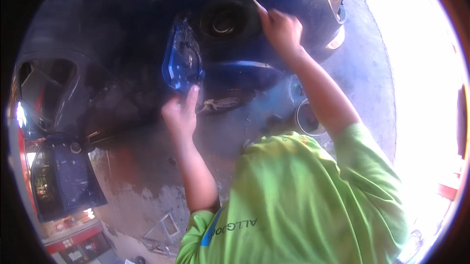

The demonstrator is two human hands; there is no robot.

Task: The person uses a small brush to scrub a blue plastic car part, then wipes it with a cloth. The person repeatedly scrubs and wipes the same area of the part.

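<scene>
A dark car body (122, 14) fills the upper part of the view. A round recess with a ring inside (223, 25) looks like a fuel filler. Left of it stands a swung-out blue flap (183, 58), its ribbed inner side showing. My left hand (181, 117) is at the flap's lower end, thumb stretched along it and other fingers curled; it appears to grip the edge. Up and right of the recess, my right hand (284, 31) is closed round a thin, pale strip-like tool (254, 0), its tip pointing up-left near the bodywork.
A round pale-rimmed container (309, 117) stands on the floor by my right forearm. A light-coloured cloth or cord bundle (220, 103) lies below the flap. At the left are a dark loose panel (68, 178) and a red-edged cabinet (81, 242). A pale frame (166, 229) lies lower down.
</scene>
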